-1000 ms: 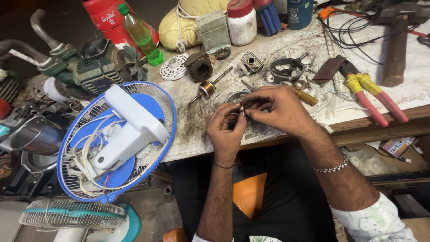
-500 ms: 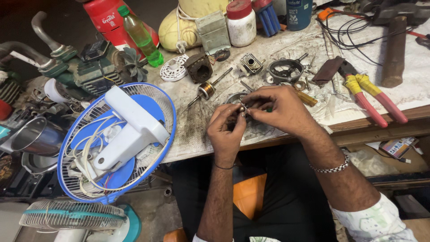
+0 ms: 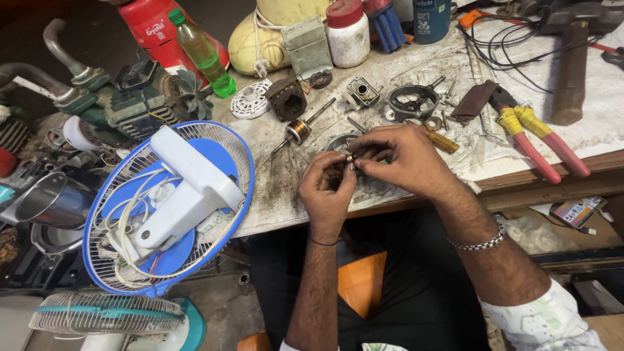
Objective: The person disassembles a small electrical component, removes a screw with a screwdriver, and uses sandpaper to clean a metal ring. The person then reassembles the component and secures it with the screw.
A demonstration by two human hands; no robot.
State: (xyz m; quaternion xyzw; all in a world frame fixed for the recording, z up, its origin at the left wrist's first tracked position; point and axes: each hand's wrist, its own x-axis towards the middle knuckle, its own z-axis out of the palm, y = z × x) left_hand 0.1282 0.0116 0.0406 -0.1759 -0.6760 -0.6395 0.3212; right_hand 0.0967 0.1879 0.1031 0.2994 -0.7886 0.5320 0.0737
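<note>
Both my hands meet over the front of a dirty workbench [image 3: 273, 188]. My left hand [image 3: 327, 190] and my right hand [image 3: 396, 159] pinch a small metal part [image 3: 351, 158] between their fingertips; most of it is hidden by the fingers. Just behind my hands lies a round metal motor cover [image 3: 338, 141], partly covered. A motor rotor with a copper winding and shaft [image 3: 300, 129] lies to the left of it. A dark square motor core [image 3: 286, 99] and a black round housing [image 3: 412, 101] sit further back.
A blue and white fan [image 3: 166, 208] lies face down at the bench's left edge. Red-handled pliers [image 3: 543, 140], a hammer [image 3: 572, 65], black wires, a green bottle [image 3: 203, 55], a white jar [image 3: 348, 32] and a yellow-handled screwdriver [image 3: 442, 141] crowd the bench.
My hands stay in the same spot, with only slight finger movement on the small part.
</note>
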